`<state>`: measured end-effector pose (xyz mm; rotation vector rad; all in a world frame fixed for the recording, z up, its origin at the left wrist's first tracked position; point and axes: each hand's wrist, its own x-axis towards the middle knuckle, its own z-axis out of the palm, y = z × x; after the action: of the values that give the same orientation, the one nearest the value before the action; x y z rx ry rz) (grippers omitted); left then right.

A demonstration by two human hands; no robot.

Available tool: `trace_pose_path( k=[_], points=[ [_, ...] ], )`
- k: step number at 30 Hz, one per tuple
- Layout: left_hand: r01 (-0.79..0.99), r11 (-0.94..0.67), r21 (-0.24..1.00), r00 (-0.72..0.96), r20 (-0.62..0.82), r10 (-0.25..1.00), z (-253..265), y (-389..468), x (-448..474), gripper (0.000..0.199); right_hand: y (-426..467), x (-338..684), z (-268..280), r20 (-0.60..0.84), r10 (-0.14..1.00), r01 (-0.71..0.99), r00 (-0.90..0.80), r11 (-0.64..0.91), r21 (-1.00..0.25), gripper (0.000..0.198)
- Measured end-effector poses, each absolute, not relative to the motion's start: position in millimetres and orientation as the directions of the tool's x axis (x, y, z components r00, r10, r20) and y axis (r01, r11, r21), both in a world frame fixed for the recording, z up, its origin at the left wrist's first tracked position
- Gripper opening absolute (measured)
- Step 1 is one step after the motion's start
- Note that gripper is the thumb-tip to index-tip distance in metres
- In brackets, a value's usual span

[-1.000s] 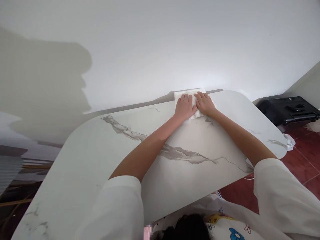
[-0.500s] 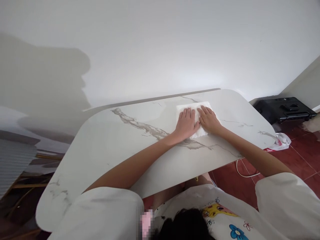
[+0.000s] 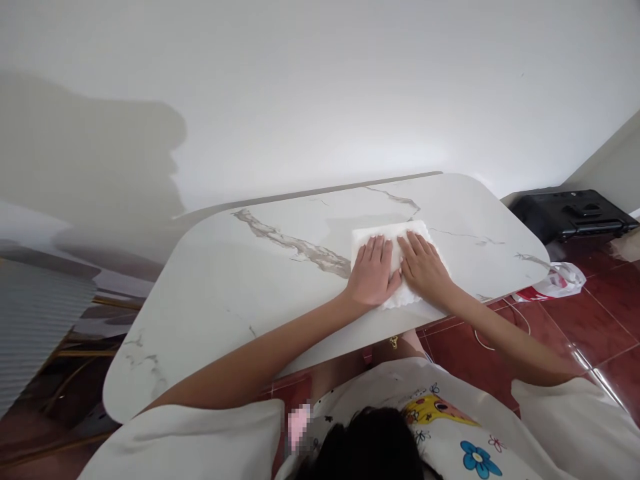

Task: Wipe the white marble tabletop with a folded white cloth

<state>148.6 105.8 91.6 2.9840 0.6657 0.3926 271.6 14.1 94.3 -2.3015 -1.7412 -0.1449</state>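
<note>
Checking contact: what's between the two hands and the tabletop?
Head view: a folded white cloth lies under both the left hand and right hand, flat on the marble table.

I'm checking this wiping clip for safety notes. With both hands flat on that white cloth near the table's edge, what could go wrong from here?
1. The white cloth lies close to the near edge of the marble-look table; pressed by the left hand and right hand, it could slide off the edge.
2. A white cable trails on the red floor tiles by the table's right end and might catch a foot.
</note>
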Motion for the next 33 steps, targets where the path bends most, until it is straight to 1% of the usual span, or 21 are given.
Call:
trace_pose_path(
  k=[4, 12, 18, 24, 33],
  points=[
    [0.401, -0.910, 0.108, 0.883, 0.220, 0.415, 91, 88, 126, 0.063, -7, 249, 94, 0.251, 0.925, 0.956, 0.286, -0.257, -0.143, 0.051],
    [0.371, -0.924, 0.095, 0.870, 0.312, 0.381, 89, 58, 90, 0.059, -35, 222, 95, 0.261, 0.924, 0.953, 0.278, -0.231, -0.198, 0.050],
    [0.387, -0.914, 0.120, 0.872, 0.273, 0.405, 91, 55, 87, 0.062, -35, 220, 95, 0.245, 0.934, 0.955, 0.261, -0.213, -0.207, 0.051],
    [0.435, -0.888, 0.151, 0.860, 0.225, 0.459, 95, 75, 92, 0.062, -11, 228, 95, 0.259, 0.946, 0.970, 0.194, -0.145, -0.198, 0.051],
    [0.524, -0.837, 0.155, 0.818, 0.180, 0.546, 96, 131, 104, 0.063, 57, 244, 92, 0.267, 0.956, 0.984, 0.121, -0.081, -0.156, 0.051]
  ],
)
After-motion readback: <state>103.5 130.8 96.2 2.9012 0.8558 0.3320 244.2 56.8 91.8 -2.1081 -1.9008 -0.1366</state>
